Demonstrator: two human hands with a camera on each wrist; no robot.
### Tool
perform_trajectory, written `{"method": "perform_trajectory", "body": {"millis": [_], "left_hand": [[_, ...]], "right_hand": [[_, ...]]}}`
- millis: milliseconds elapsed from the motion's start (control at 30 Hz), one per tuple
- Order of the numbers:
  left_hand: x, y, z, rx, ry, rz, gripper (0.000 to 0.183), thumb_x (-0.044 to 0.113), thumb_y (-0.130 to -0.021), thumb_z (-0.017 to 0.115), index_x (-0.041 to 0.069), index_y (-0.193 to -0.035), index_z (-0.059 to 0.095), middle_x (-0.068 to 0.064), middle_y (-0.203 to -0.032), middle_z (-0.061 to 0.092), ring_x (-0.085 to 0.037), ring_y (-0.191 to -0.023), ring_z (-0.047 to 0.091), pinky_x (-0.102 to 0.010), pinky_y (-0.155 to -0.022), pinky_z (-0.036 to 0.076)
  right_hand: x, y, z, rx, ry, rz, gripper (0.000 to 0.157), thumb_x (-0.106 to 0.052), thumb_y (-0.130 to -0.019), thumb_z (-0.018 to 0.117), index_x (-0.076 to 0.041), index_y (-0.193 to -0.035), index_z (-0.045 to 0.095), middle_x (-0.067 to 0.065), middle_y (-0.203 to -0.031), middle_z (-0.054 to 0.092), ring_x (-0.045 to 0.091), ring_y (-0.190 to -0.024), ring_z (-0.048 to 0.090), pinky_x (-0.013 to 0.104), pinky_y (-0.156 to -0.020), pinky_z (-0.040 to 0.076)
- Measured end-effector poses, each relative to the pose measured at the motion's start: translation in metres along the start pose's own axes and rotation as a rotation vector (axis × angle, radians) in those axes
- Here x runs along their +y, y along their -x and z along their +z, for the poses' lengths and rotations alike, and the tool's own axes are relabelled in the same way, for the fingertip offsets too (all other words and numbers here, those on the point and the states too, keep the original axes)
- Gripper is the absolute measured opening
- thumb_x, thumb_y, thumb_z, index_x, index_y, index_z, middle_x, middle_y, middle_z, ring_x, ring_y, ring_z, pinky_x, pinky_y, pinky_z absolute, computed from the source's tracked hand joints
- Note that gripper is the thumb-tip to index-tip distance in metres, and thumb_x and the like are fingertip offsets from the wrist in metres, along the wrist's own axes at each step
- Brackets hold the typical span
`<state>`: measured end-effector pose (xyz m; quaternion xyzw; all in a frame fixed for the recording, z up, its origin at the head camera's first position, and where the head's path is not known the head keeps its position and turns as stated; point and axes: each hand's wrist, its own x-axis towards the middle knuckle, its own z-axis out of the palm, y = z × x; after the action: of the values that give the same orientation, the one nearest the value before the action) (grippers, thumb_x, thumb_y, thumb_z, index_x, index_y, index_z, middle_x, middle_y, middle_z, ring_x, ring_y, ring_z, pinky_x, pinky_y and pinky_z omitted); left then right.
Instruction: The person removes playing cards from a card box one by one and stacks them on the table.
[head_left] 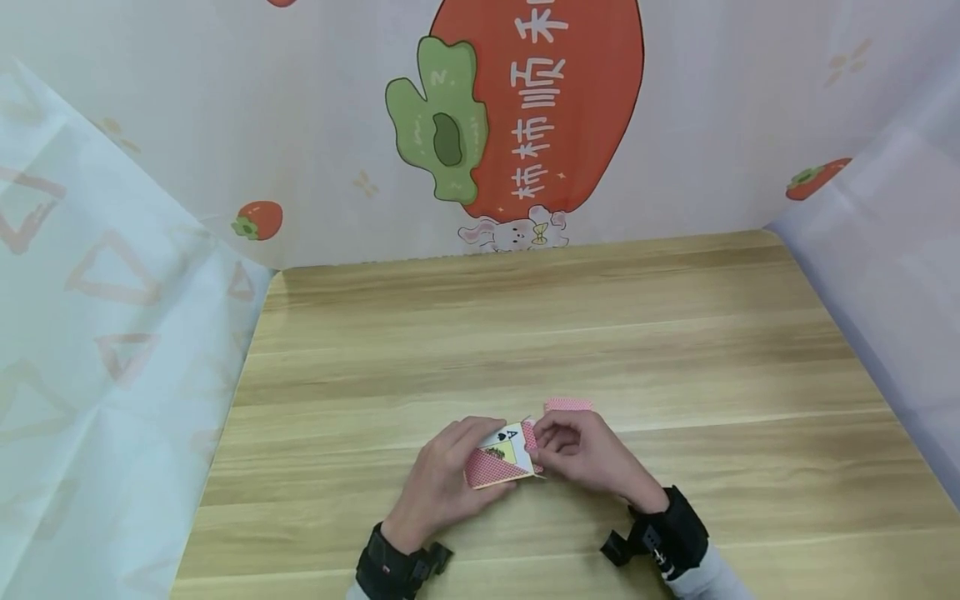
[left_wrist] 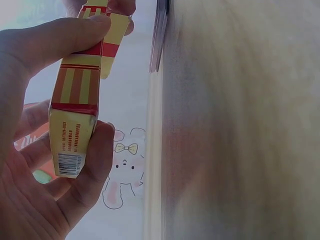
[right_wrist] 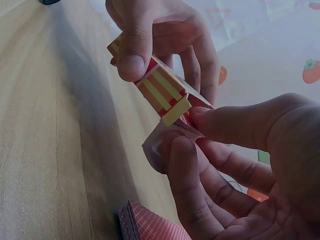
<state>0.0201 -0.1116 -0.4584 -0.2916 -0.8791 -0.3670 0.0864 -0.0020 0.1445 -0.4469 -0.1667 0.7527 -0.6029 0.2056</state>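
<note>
Left hand (head_left: 442, 467) is gripping the red-and-yellow printed cardboard card box (head_left: 487, 473); right hand (head_left: 592, 454) is pinching its pale cardboard end flap (right_wrist: 156, 146) at 3 o'clock. Light pressure should avoid creasing.

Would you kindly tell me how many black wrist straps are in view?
2: the left strap, on the wrist of the left hand gripping the card box; the right strap, on the wrist of the right hand.

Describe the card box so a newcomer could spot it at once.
Start at the wood-grain table and go to its near side. There the left hand grips the card box while the right hand pinches its end. Unlike the pink-patterned card stack lying just beyond the right hand, it shows an ace of spades and a yellow-striped edge.
</note>
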Motion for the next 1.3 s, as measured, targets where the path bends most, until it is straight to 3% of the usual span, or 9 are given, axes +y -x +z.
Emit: {"method": "perform_trajectory", "body": {"millis": [100,333,700,800,1033,1300], "left_hand": [[0.000,-0.001,-0.001,-0.004,-0.003,-0.005,0.075,0.040,-0.071,0.092,0.016,-0.136,0.064,0.003,-0.127,0.068,-0.011,-0.104,0.065,-0.030,-0.080,0.057],[0.000,-0.001,-0.002,-0.011,-0.009,-0.035,0.075,0.041,-0.070,0.092,0.016,-0.135,0.065,0.005,-0.128,0.068,-0.010,-0.108,0.064,-0.031,-0.083,0.057],[-0.002,-0.001,-0.005,-0.004,-0.024,-0.065,0.078,0.038,-0.067,0.095,0.015,-0.135,0.065,0.005,-0.126,0.068,-0.010,-0.106,0.065,-0.030,-0.080,0.057],[-0.003,-0.001,-0.006,-0.007,-0.026,-0.082,0.077,0.038,-0.067,0.094,0.016,-0.135,0.065,0.007,-0.126,0.068,-0.008,-0.105,0.064,-0.029,-0.079,0.057],[-0.004,-0.001,-0.008,-0.001,-0.023,-0.089,0.076,0.038,-0.068,0.094,0.017,-0.135,0.065,0.007,-0.126,0.068,-0.008,-0.105,0.064,-0.030,-0.081,0.057],[-0.004,0.000,-0.008,0.006,-0.016,-0.077,0.077,0.038,-0.068,0.094,0.014,-0.135,0.065,0.004,-0.126,0.068,-0.010,-0.105,0.065,-0.032,-0.080,0.057]], "right_hand": [[-0.002,0.001,-0.001,0.004,0.002,0.020,0.016,-0.017,-0.091,0.077,-0.005,-0.101,0.073,0.008,-0.088,0.071,0.019,-0.075,0.071,0.029,-0.066,0.060],[-0.002,0.002,-0.007,0.001,-0.065,0.070,0.019,-0.016,-0.093,0.075,0.000,-0.102,0.070,0.013,-0.088,0.071,0.036,-0.073,0.073,0.046,-0.064,0.061],[-0.004,0.005,-0.022,0.001,-0.121,0.119,0.020,-0.010,-0.097,0.068,0.005,-0.109,0.061,0.017,-0.087,0.074,0.044,-0.075,0.074,0.052,-0.062,0.060],[-0.004,0.006,-0.027,0.018,-0.099,0.111,0.021,-0.011,-0.097,0.069,0.005,-0.109,0.060,0.017,-0.087,0.073,0.041,-0.072,0.074,0.051,-0.060,0.060],[-0.001,0.007,-0.039,0.094,-0.010,0.100,0.024,-0.016,-0.093,0.074,-0.001,-0.110,0.065,0.013,-0.095,0.070,0.025,-0.077,0.070,0.030,-0.062,0.056],[0.000,0.009,-0.049,0.156,-0.030,0.118,0.022,-0.014,-0.095,0.072,0.000,-0.111,0.066,0.016,-0.098,0.068,0.029,-0.084,0.069,0.038,-0.067,0.060]]}}
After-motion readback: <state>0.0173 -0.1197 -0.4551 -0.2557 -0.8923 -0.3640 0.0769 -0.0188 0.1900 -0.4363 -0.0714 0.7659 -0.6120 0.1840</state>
